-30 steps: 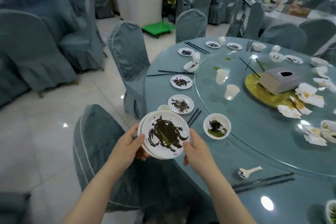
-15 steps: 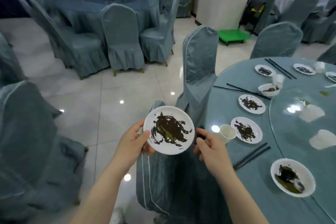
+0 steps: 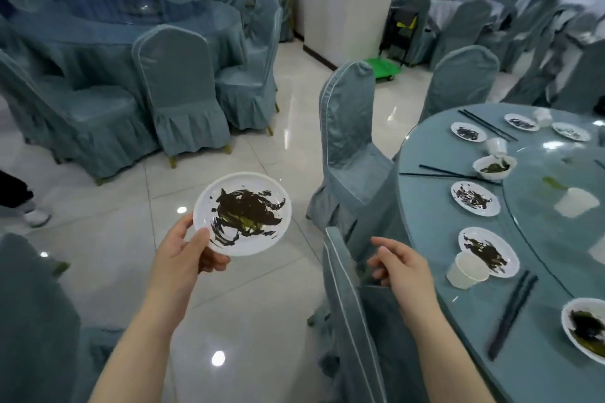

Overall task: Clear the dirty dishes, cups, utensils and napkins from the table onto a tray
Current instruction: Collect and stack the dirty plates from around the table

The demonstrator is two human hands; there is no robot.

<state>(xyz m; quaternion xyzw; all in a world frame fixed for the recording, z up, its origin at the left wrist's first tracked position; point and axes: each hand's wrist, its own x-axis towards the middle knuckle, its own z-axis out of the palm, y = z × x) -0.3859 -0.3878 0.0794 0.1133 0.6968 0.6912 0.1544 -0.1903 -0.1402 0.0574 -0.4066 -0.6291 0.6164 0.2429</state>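
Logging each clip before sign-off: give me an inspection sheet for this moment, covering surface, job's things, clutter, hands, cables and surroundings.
Surface: round blue table at the right, with a glass turntable on it.
Job's things: smeared white plate held out over the floor; more dirty plates, a dirty bowl, a paper cup and black chopsticks on the table. No tray seen.
Clutter: nothing seen beyond the dishes.
Hands: left hand grips the held plate at its rim; right hand is loose and empty above a chair back.
Cables: nothing seen.
Surroundings: covered chairs, a second round table, a white pillar, a green cart, glossy tile floor.
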